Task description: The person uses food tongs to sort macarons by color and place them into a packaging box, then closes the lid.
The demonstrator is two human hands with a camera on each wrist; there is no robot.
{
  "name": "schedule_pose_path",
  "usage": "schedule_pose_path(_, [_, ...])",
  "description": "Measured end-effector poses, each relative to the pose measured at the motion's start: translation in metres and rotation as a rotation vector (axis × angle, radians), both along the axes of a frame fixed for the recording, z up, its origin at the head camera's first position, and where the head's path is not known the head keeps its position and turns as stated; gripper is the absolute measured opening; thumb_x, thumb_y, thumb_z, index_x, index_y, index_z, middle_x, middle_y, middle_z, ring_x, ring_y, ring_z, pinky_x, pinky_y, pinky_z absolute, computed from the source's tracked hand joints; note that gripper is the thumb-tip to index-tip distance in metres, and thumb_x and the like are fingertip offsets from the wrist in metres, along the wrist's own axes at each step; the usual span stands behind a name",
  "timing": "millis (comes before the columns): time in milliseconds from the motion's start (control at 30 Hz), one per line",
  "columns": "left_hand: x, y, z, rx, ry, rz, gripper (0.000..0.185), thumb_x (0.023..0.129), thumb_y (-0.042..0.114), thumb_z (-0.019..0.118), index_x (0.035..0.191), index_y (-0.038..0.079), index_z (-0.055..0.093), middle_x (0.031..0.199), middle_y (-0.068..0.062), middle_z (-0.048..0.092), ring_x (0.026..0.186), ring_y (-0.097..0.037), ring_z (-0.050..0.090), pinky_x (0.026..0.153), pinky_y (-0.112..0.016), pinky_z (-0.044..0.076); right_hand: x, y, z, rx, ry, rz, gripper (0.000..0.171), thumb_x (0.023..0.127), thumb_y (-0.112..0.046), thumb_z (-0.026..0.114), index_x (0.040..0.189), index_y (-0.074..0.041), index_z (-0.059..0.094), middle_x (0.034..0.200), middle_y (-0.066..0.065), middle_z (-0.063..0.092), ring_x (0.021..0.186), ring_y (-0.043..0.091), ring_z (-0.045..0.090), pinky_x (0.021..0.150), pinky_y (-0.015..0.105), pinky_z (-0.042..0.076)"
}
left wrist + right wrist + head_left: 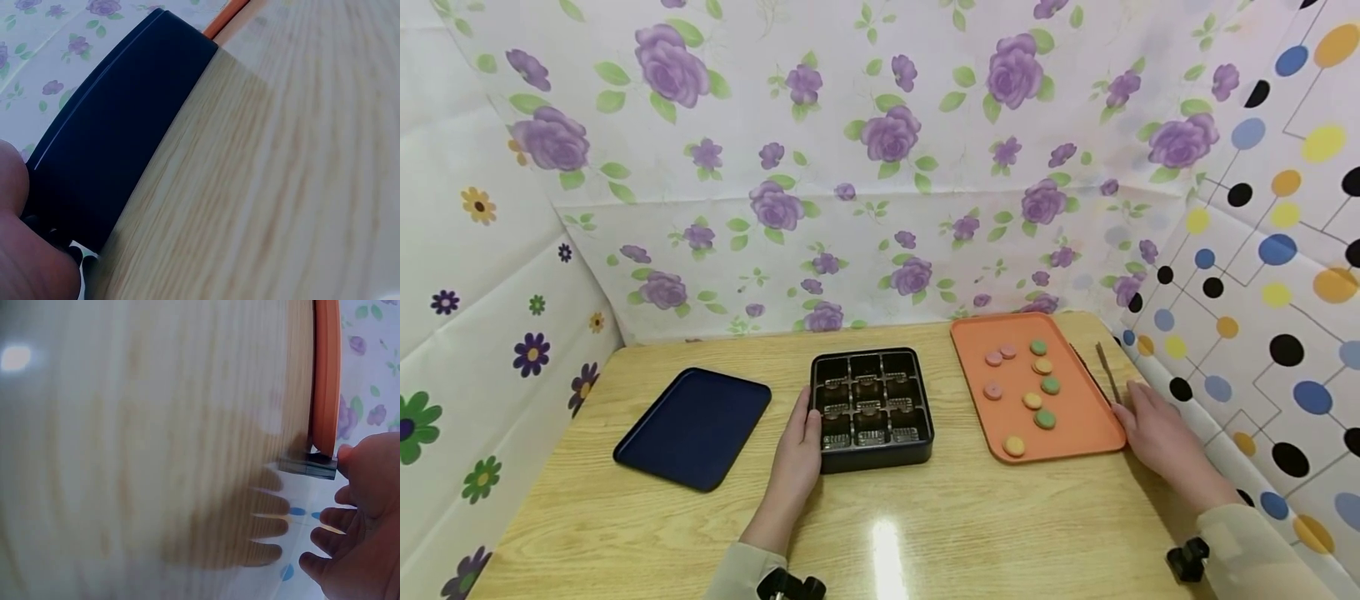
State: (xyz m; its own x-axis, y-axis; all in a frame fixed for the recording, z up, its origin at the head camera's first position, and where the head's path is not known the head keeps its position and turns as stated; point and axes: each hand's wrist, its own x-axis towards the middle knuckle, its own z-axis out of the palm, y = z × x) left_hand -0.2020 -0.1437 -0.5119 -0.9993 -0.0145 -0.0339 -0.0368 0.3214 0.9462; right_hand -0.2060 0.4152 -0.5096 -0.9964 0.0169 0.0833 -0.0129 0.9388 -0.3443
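Note:
A black square box point(874, 457) with a clear insert of several compartments stands mid-table. My left hand point(797, 450) lies along its left side, fingers stretched and thumb near the rim; the left wrist view shows the box's dark side wall point(125, 125) beside that hand. To the right, an orange tray point(1082, 433) carries several small macarons point(1045, 418) in pink, green and yellow. Metal tongs point(1107, 371) lie along the tray's right edge. My right hand point(1161, 433) is at their near end point(309, 466), thumb right beside it and the other fingers loosely spread.
A dark blue tray point(692, 429) lies at the left on the wooden table point(970, 525). A flowered cloth wall point(850, 250) rises behind the table, and a dotted cloth point(1262, 317) borders the right side close to my right hand.

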Motion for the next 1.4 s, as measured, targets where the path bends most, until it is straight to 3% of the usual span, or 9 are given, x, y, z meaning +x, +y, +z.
schedule_pose_path(567, [0.000,-0.003,0.000,0.001,-0.005,0.001,0.060,0.124,0.031,0.034,0.180,0.024,0.014,0.184,-0.009,0.014,0.168,-0.039,0.013,0.132,-0.066,0.018,-0.002,-0.004,0.003,0.009,-0.038,0.036,0.067,0.123,-0.029,0.041,0.164,0.022,0.024,0.160,0.051,0.026,0.144,0.072,0.030,0.116,0.081,0.031])
schedule_pose_path(900, [-0.002,-0.002,-0.003,-0.007,0.008,0.006,0.060,0.124,0.031,0.034,0.180,0.022,0.015,0.184,-0.010,0.015,0.168,-0.038,0.013,0.132,-0.065,0.018,-0.003,-0.001,0.007,0.051,0.030,0.048,0.053,0.116,-0.004,0.048,0.157,0.026,0.033,0.154,0.051,0.036,0.139,0.070,0.040,0.113,0.078,0.037])
schedule_pose_path(1167, [-0.002,-0.001,-0.003,0.008,0.016,-0.001,0.060,0.124,0.031,0.033,0.180,0.021,0.014,0.184,-0.009,0.012,0.169,-0.038,0.011,0.132,-0.065,0.017,-0.007,-0.004,0.003,0.047,-0.043,-0.003,0.067,0.119,-0.021,0.051,0.159,0.027,0.026,0.153,0.053,0.034,0.138,0.071,0.038,0.110,0.079,0.039])
schedule_pose_path(1400, [-0.001,-0.001,-0.003,0.007,0.023,0.003,0.060,0.124,0.032,0.033,0.180,0.021,0.014,0.184,-0.009,0.012,0.168,-0.038,0.012,0.132,-0.065,0.017,-0.009,-0.002,-0.001,0.105,0.050,-0.004,0.063,0.111,-0.013,0.064,0.151,0.029,0.038,0.136,0.054,0.047,0.121,0.069,0.051,0.098,0.077,0.048])
